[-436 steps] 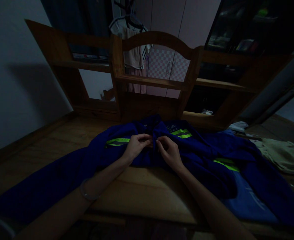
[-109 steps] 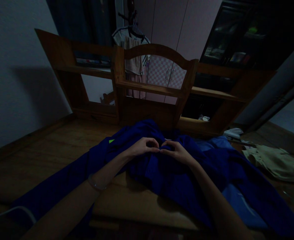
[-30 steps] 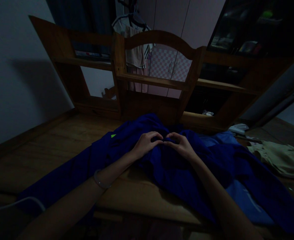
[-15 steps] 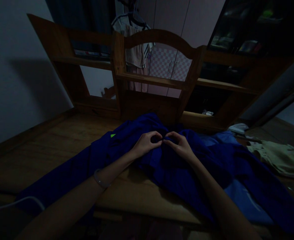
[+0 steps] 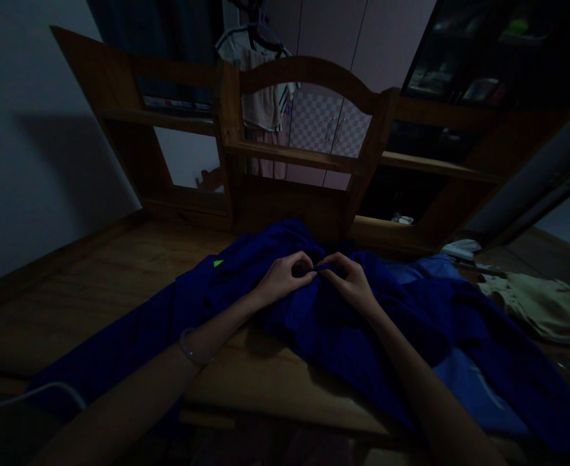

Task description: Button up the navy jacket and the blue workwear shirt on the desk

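Note:
A dark blue long-sleeved jacket (image 5: 308, 323) lies spread over the wooden desk, one sleeve reaching to the lower left and the other to the lower right. Near its upper middle, my left hand (image 5: 285, 275) pinches the cloth between thumb and fingers. My right hand (image 5: 347, 278) pinches the same spot from the other side, its fingertips almost meeting those of the left. Whatever small part sits between the fingertips is too dark to make out. A bright green triangle (image 5: 218, 263) marks the jacket left of my hands.
Behind the jacket stands a wooden shelf unit (image 5: 294, 155) with open compartments. Lighter blue cloth (image 5: 479, 388) lies under the right sleeve, and pale folded cloth (image 5: 541, 304) is farther right. A white cable (image 5: 54, 386) crosses the lower left. Clothes (image 5: 264, 97) hang beyond the shelf.
Both hands keep their pinch at the same place; the fingertips have shifted only slightly, and a bit more cloth edge shows between them. The jacket lies as before.

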{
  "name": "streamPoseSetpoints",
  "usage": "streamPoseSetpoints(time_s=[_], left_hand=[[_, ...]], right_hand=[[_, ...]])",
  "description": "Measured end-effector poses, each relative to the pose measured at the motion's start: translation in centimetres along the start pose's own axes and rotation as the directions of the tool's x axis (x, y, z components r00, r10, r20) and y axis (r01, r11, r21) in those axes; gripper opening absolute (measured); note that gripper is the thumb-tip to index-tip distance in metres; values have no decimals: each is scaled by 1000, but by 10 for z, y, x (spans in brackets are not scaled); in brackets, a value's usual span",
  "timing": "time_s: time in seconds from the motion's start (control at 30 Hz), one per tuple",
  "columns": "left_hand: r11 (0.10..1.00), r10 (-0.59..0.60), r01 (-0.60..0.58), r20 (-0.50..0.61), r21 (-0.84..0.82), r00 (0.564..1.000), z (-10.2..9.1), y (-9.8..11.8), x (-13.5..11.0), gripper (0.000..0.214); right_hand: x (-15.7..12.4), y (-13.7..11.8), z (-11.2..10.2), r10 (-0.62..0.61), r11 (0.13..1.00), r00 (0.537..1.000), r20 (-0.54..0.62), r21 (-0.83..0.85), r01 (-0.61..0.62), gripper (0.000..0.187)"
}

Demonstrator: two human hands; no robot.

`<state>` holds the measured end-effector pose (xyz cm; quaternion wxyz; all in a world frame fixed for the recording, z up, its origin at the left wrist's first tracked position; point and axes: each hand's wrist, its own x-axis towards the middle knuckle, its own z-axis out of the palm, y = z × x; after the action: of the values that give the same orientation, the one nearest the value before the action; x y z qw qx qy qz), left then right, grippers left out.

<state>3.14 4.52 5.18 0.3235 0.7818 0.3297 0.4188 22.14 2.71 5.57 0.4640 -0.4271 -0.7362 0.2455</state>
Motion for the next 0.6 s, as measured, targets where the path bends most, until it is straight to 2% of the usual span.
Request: streamPoseSetpoints(time_s=[0.13,0.27,0.37,0.47,0.53,0.6], left_hand=[[998,2,8,148,-66,989,-9,7,2,34],[996,-54,74,298,-55,953,-18,15,-1,53],[992,-99,119,317,-42,943,-17,17,-4,64],[982,-137,169,302,-86,944,-11,16,-3,57],[970,-138,190,295,-154,945,-7,14,-2,47],[960,-135,195,279,-202,951,-2,11,-1,42]], right_hand=[[3,4,-4,17,998,993,-115,66,-9,15],[9,14,-15,98,987,947,-307,151,-54,18],[11,22,-26,183,971,891,-417,216,-98,26],[10,21,-34,203,970,847,-492,216,-108,33],[8,14,-38,151,984,859,-489,157,-84,37],[4,0,-38,40,999,901,-432,31,-29,45]])
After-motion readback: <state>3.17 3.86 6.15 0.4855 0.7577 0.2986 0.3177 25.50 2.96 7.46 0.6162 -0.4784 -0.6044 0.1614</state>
